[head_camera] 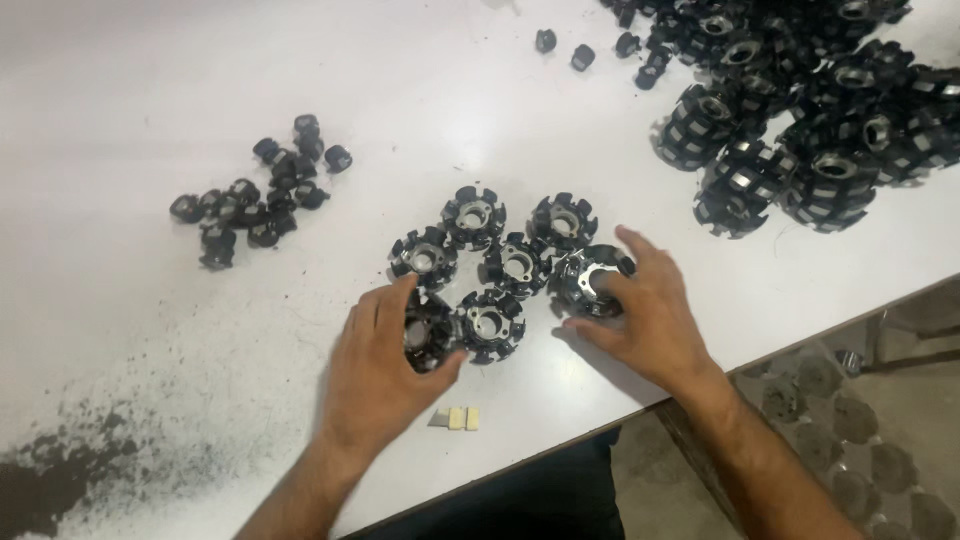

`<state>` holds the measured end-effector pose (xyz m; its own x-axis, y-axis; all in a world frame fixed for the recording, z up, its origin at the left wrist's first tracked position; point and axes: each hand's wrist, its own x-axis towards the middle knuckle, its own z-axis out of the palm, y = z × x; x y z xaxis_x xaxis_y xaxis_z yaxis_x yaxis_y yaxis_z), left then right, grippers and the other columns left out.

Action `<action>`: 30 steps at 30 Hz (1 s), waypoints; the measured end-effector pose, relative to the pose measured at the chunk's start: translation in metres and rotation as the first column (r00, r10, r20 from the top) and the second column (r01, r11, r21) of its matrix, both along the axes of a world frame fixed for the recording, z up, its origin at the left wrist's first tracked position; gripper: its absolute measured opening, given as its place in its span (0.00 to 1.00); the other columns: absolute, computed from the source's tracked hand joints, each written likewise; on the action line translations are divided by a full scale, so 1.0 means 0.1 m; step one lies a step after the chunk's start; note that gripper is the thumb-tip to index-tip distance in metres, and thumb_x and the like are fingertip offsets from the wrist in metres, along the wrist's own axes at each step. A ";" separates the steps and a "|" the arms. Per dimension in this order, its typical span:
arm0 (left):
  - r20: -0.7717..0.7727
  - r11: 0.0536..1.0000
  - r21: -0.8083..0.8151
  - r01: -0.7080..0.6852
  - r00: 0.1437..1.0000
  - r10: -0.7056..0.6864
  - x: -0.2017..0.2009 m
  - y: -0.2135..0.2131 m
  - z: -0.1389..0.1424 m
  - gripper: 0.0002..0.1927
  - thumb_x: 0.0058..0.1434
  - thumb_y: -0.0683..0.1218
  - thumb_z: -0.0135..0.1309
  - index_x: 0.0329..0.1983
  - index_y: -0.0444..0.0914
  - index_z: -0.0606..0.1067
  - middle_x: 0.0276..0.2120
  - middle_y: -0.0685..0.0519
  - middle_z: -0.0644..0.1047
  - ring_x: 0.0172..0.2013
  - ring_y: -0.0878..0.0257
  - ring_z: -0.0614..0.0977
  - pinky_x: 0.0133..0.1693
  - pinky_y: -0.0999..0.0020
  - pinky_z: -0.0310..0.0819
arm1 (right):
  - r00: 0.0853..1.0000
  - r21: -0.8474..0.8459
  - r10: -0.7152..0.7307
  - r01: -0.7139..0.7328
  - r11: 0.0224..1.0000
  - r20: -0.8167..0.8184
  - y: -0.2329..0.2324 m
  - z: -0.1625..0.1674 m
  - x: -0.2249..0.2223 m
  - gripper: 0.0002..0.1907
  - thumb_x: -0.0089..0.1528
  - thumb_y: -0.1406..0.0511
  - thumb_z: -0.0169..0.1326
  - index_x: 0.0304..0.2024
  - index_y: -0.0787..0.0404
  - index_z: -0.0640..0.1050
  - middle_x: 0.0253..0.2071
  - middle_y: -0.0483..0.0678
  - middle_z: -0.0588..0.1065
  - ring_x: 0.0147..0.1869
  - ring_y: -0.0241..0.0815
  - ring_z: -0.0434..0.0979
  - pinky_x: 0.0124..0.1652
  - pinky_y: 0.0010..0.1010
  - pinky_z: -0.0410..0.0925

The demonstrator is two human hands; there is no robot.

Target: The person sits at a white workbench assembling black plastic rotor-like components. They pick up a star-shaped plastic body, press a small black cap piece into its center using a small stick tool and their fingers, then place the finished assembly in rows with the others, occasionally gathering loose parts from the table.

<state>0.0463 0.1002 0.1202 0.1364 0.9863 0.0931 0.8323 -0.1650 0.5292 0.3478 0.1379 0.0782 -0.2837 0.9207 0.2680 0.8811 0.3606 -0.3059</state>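
Rotor-like black wheels with metal hubs lie clustered near the table's (120, 80) front edge, flat, hub bores pointing up. The left hand (385, 365) lies spread over the near-left wheel (428, 330), fingers loosely curved on it. The right hand (645, 315) cups the rightmost wheel (590, 280), thumb and fingers round its rim. Between them sits another wheel (490, 323), just beside the left thumb. Small black caps (255, 195) lie far left; a heap of wheels (810, 110) far right.
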 end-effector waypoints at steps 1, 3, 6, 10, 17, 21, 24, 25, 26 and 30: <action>-0.011 0.998 0.014 0.056 0.998 -0.056 0.06 0.01 0.02 0.51 0.48 0.58 0.69 0.71 0.37 0.58 0.58 0.39 0.67 0.53 0.49 0.74 0.51 0.52 0.74 | 0.998 -0.022 -0.039 0.038 0.999 -0.047 0.01 0.00 -0.03 0.23 0.46 0.55 0.73 0.36 0.62 0.83 0.68 0.66 0.59 0.71 0.66 0.58 0.63 0.56 0.57; -0.009 0.991 0.036 0.130 0.992 -0.129 0.23 0.05 0.02 0.51 0.49 0.58 0.69 0.71 0.38 0.58 0.58 0.40 0.67 0.53 0.49 0.74 0.50 0.52 0.74 | 0.990 -0.073 -0.080 0.072 0.995 -0.115 0.03 -0.01 -0.08 0.25 0.50 0.56 0.71 0.41 0.66 0.81 0.69 0.66 0.61 0.67 0.65 0.66 0.58 0.49 0.66; -0.119 0.975 -0.053 0.214 0.969 -0.219 0.44 0.16 -0.01 0.48 0.54 0.57 0.67 0.72 0.40 0.57 0.56 0.39 0.65 0.53 0.48 0.72 0.51 0.49 0.72 | 0.990 -0.053 -0.087 0.082 0.995 -0.109 0.01 -0.04 -0.06 0.23 0.50 0.58 0.71 0.41 0.65 0.81 0.63 0.62 0.67 0.61 0.61 0.72 0.56 0.45 0.69; -0.096 0.966 -0.048 0.253 0.962 -0.257 0.51 0.14 -0.10 0.46 0.53 0.57 0.67 0.71 0.43 0.59 0.55 0.41 0.65 0.55 0.48 0.72 0.52 0.49 0.72 | 0.989 0.064 -0.073 0.082 0.995 -0.130 0.03 -0.02 0.07 0.23 0.48 0.61 0.72 0.42 0.65 0.81 0.58 0.61 0.68 0.57 0.59 0.74 0.52 0.44 0.71; -0.006 0.957 0.190 0.220 0.975 -0.222 0.57 0.06 -0.23 0.45 0.49 0.55 0.69 0.68 0.42 0.63 0.55 0.40 0.68 0.54 0.44 0.73 0.50 0.49 0.73 | 0.962 0.239 0.025 0.043 0.970 -0.273 0.86 0.18 0.05 0.24 0.53 0.59 0.72 0.44 0.67 0.79 0.59 0.63 0.67 0.55 0.58 0.76 0.51 0.40 0.74; -0.076 0.955 0.183 0.234 0.972 -0.223 0.69 0.06 -0.27 0.48 0.44 0.54 0.71 0.69 0.42 0.65 0.55 0.38 0.68 0.51 0.42 0.73 0.47 0.48 0.72 | 0.987 0.050 0.000 0.008 0.999 -0.158 1.14 0.07 -0.03 0.26 0.52 0.54 0.71 0.46 0.64 0.81 0.59 0.62 0.67 0.55 0.62 0.73 0.54 0.45 0.70; -0.041 0.956 0.143 0.256 0.967 -0.252 0.75 0.09 -0.29 0.44 0.45 0.53 0.70 0.65 0.43 0.65 0.52 0.38 0.68 0.51 0.42 0.72 0.47 0.50 0.74 | 0.993 -0.024 -0.002 0.000 1.000 -0.114 0.94 0.04 0.08 0.26 0.53 0.53 0.70 0.45 0.65 0.80 0.60 0.63 0.66 0.56 0.60 0.73 0.54 0.45 0.70; -0.040 0.950 0.090 0.298 0.954 -0.296 0.78 0.10 -0.29 0.45 0.46 0.53 0.70 0.67 0.43 0.64 0.53 0.38 0.67 0.52 0.42 0.72 0.47 0.49 0.74 | 0.994 -0.048 -0.009 0.003 0.999 -0.110 0.78 0.06 0.18 0.26 0.53 0.53 0.70 0.44 0.65 0.80 0.60 0.62 0.66 0.56 0.60 0.74 0.54 0.45 0.70; -0.041 0.937 0.039 0.348 0.937 -0.347 0.81 0.11 -0.29 0.46 0.47 0.54 0.70 0.69 0.44 0.64 0.54 0.38 0.67 0.53 0.42 0.71 0.47 0.49 0.73 | 0.994 -0.068 -0.023 0.016 0.998 -0.110 0.60 0.08 0.29 0.26 0.53 0.53 0.69 0.43 0.66 0.80 0.60 0.62 0.66 0.56 0.59 0.74 0.54 0.45 0.70; -0.043 0.815 0.164 0.556 0.830 -0.557 1.09 0.18 -0.24 0.41 0.51 0.55 0.68 0.67 0.45 0.65 0.51 0.39 0.68 0.51 0.45 0.72 0.47 0.48 0.72 | 0.978 -0.002 -0.207 0.207 0.978 -0.024 -0.16 0.14 0.78 0.28 0.51 0.52 0.68 0.44 0.67 0.80 0.58 0.64 0.69 0.53 0.57 0.78 0.49 0.42 0.74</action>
<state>0.1552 0.1184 0.0966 0.6560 0.7132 0.2471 0.5693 -0.6825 0.4584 0.4262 0.1221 0.0923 -0.0802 0.9587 0.2728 0.9291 0.1710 -0.3279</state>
